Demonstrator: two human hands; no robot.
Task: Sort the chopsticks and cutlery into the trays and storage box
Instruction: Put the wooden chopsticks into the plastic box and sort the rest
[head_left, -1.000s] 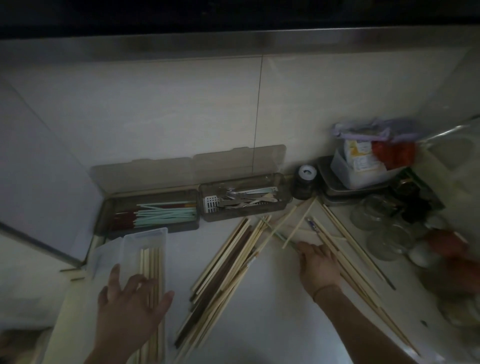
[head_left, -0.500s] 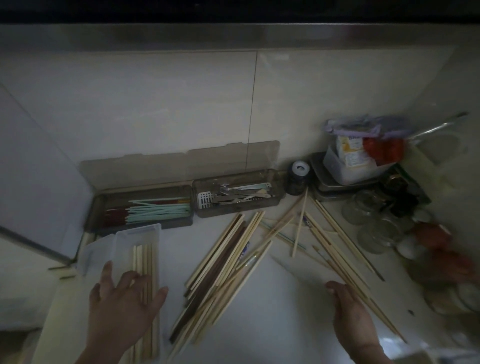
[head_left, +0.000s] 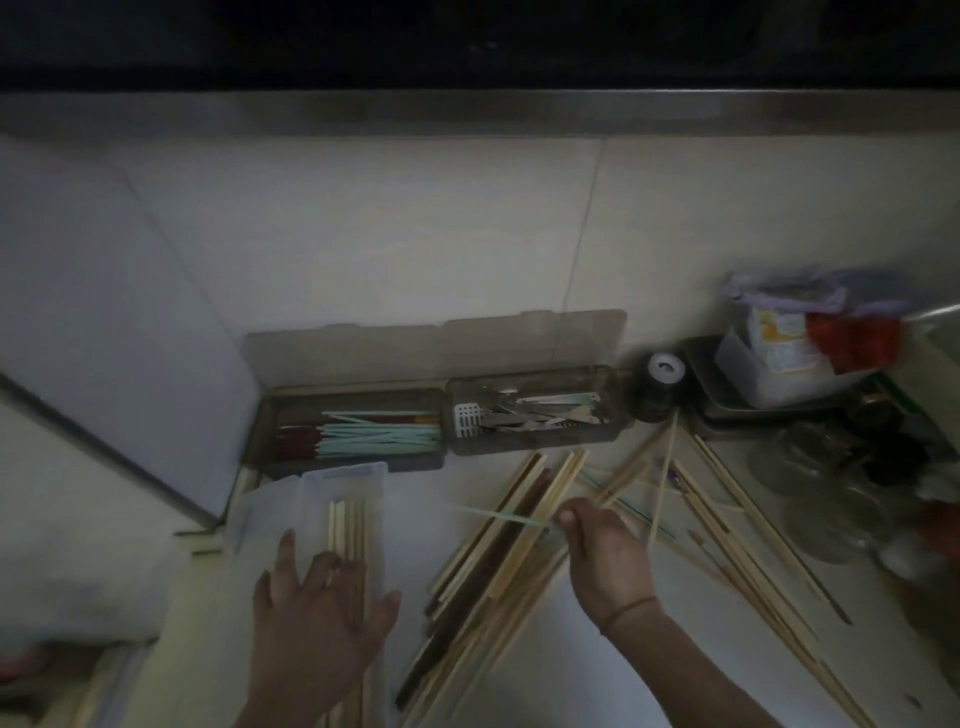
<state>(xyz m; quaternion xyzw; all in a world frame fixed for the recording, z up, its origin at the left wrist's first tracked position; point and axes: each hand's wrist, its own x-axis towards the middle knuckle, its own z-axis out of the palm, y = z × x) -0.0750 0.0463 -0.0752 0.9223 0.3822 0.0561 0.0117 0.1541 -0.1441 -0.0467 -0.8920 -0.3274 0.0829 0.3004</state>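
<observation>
One thin pale-green chopstick (head_left: 498, 515), pinched in the right hand (head_left: 605, 553) above loose wooden sticks (head_left: 498, 566); left hand (head_left: 317, 618), fingers spread flat, on clear plastic storage box (head_left: 340, 475) near left.
</observation>
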